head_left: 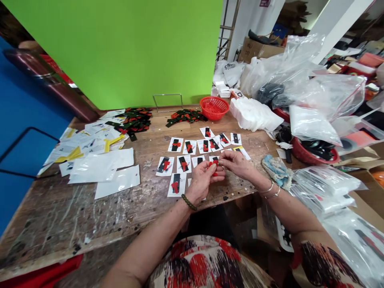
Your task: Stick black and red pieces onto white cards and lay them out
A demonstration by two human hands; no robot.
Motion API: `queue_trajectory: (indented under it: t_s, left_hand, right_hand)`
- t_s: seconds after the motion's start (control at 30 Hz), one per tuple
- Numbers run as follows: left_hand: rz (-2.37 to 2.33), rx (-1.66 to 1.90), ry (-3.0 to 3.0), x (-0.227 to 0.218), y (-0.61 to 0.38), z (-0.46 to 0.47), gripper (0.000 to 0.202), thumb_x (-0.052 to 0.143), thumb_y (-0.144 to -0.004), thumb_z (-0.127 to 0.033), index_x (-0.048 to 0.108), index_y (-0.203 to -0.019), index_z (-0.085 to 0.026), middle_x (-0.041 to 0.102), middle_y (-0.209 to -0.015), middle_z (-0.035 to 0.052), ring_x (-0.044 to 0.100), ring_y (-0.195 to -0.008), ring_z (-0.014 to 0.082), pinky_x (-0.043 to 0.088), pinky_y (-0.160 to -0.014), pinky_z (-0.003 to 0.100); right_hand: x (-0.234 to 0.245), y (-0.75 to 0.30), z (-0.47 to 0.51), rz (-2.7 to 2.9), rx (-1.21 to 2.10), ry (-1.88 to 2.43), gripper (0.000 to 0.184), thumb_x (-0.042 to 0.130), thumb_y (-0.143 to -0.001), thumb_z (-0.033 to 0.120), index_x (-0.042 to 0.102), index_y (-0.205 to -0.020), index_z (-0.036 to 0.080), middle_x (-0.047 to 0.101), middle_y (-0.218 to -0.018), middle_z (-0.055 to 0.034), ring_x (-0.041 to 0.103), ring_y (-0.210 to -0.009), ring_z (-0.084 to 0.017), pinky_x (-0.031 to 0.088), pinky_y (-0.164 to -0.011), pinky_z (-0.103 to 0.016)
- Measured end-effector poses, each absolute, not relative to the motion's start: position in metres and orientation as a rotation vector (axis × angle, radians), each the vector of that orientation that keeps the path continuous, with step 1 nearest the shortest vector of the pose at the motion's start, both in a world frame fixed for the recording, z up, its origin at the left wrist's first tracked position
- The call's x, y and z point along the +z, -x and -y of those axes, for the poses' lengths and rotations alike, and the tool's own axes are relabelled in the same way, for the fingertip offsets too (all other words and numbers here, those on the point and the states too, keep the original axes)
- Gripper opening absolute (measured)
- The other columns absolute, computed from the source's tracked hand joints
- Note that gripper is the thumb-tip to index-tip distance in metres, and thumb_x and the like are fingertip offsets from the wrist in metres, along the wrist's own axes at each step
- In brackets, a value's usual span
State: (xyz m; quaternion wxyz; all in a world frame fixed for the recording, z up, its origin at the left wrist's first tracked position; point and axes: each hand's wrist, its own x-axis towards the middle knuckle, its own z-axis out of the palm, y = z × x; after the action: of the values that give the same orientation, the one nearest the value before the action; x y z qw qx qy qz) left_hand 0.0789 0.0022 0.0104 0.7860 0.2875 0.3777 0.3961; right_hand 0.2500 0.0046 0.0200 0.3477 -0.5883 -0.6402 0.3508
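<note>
My left hand [201,180] is curled around a small red piece [213,169] above the wooden table [90,212]. My right hand [237,163] pinches the same red piece from the right, fingertips meeting the left hand's. Under and around both hands lie several white cards [175,185], each bearing a black strip with a red piece on it. More of these cards [189,147] sit in rows just beyond my hands.
A red basket [214,107] stands at the back by the green screen [126,52]. Piles of black and red pieces [185,116] lie beside it. White packets [102,166] cover the left; plastic bags [315,92] and a blue cloth [277,170] crowd the right.
</note>
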Motion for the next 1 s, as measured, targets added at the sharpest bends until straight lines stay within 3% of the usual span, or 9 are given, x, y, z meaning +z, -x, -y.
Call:
queue_trajectory:
  t_s: [0.1, 0.23, 0.4, 0.47, 0.6, 0.8, 1.0]
  left_hand:
    - [-0.835, 0.839, -0.603, 0.013, -0.079, -0.002, 0.018, 0.076, -0.087, -0.021, 0.061, -0.082, -0.011, 0.075, -0.080, 0.0092, 0.074, -0.066, 0.0156, 0.061, -0.062, 0.024]
    - [-0.836, 0.788, -0.576, 0.018, -0.076, -0.004, 0.012, 0.067, -0.093, -0.018, 0.063, -0.085, -0.010, 0.075, -0.081, 0.0107, 0.074, -0.068, 0.0160, 0.061, -0.063, 0.024]
    - [-0.821, 0.760, -0.535, 0.024, -0.068, -0.008, 0.004, 0.058, -0.096, -0.012, 0.062, -0.097, -0.011, 0.075, -0.084, 0.0111, 0.075, -0.070, 0.0165, 0.062, -0.064, 0.023]
    - [-0.816, 0.759, -0.519, 0.028, -0.064, -0.011, 0.011, 0.056, -0.096, -0.008, 0.061, -0.105, -0.012, 0.076, -0.087, 0.0114, 0.076, -0.073, 0.0167, 0.062, -0.067, 0.024]
    - [-0.822, 0.719, -0.479, 0.038, -0.058, -0.022, 0.015, 0.052, -0.096, -0.005, 0.062, -0.104, -0.012, 0.076, -0.090, 0.0114, 0.076, -0.079, 0.0161, 0.064, -0.075, 0.025]
    - [-0.845, 0.745, -0.537, 0.058, -0.077, -0.075, 0.023, 0.044, -0.098, -0.004, 0.064, -0.089, -0.009, 0.072, -0.085, 0.0114, 0.073, -0.078, 0.0149, 0.064, -0.087, 0.032]
    - [-0.812, 0.906, -0.754, 0.079, -0.136, -0.178, 0.024, 0.041, -0.096, 0.003, 0.061, -0.093, -0.011, 0.071, -0.096, 0.0109, 0.072, -0.089, 0.0147, 0.059, -0.096, 0.035]
  right_hand:
    - [0.024, -0.287, -0.026, 1.696, 0.680, 1.662, 0.014, 0.055, -0.088, 0.030, 0.061, -0.079, 0.021, 0.060, -0.068, 0.0018, 0.051, -0.064, -0.015, 0.043, -0.064, -0.027]
    - [0.028, -0.342, -0.069, 1.843, 0.224, 1.996, 0.017, 0.050, -0.089, 0.017, 0.065, -0.081, 0.019, 0.067, -0.078, -0.0049, 0.055, -0.072, -0.018, 0.041, -0.070, -0.029]
    - [0.024, -0.363, -0.111, 2.102, 0.183, 2.242, 0.019, 0.056, -0.088, 0.013, 0.072, -0.082, 0.019, 0.072, -0.081, -0.0100, 0.062, -0.077, -0.022, 0.042, -0.071, -0.030]
    - [0.021, -0.361, -0.120, 2.105, 0.179, 2.282, 0.019, 0.057, -0.086, 0.011, 0.074, -0.080, 0.018, 0.073, -0.083, -0.0136, 0.065, -0.082, -0.025, 0.044, -0.073, -0.032]
    - [0.012, -0.356, -0.122, 2.062, 0.113, 2.291, 0.022, 0.055, -0.089, 0.011, 0.076, -0.094, 0.015, 0.075, -0.095, -0.0194, 0.068, -0.092, -0.030, 0.047, -0.081, -0.036]
    - [0.012, -0.353, -0.098, 2.042, -0.001, 2.165, 0.022, 0.058, -0.093, 0.016, 0.071, -0.109, 0.014, 0.075, -0.105, -0.0166, 0.068, -0.100, -0.026, 0.048, -0.089, -0.032]
    - [0.017, -0.357, -0.033, 1.993, -0.040, 1.920, 0.026, 0.051, -0.097, 0.023, 0.072, -0.112, 0.018, 0.076, -0.106, -0.0108, 0.068, -0.097, -0.025, 0.050, -0.087, -0.035]
